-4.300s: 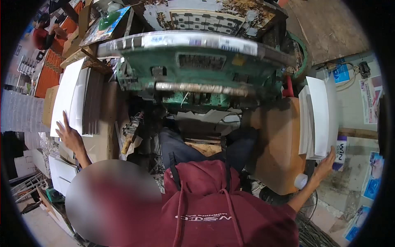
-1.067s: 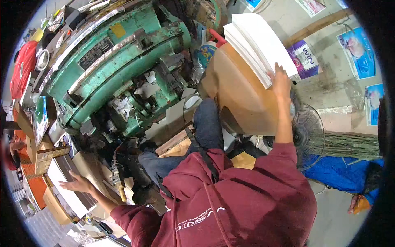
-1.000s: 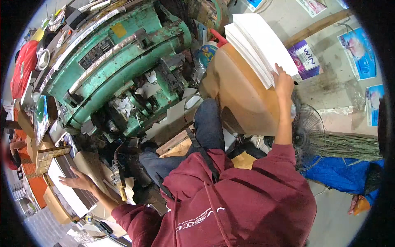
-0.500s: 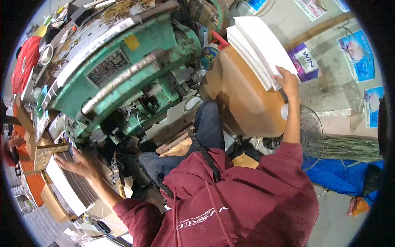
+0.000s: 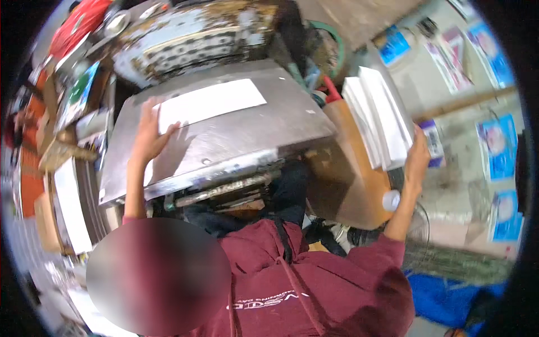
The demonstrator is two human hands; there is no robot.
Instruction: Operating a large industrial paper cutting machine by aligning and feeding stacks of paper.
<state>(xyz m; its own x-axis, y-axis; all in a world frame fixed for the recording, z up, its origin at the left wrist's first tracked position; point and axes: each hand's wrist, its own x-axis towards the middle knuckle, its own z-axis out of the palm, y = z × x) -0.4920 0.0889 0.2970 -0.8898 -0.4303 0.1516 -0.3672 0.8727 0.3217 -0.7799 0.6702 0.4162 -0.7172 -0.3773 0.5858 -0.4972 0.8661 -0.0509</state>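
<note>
My left hand point(image 5: 149, 135) lies with fingers spread at the left end of a white sheet point(image 5: 210, 104), its thumb on the sheet's near edge. The sheet is flat on a worn grey metal plate point(image 5: 247, 137) of the machine in front of me. At the right, my right hand point(image 5: 416, 159) is curled round the outer edge of white sheets point(image 5: 382, 126) stacked on a brown box-like stand point(image 5: 345, 191). The sheets there are fanned apart, and some fingers are hidden behind them.
Beyond the plate is the machine's rusty, stained upper part point(image 5: 196, 48). More white sheets point(image 5: 73, 202) are stacked at left beside a cardboard box point(image 5: 48, 222). A fan point(image 5: 418, 224) stands at right, near blue packages point(image 5: 497, 146) on the wall. A red handle point(image 5: 332, 90) projects by the stand.
The machine's green front has left view, and its flat plate with a sheet now shows. My left hand moved from the left stack onto that sheet. My right hand shifted along the right stack's edge.
</note>
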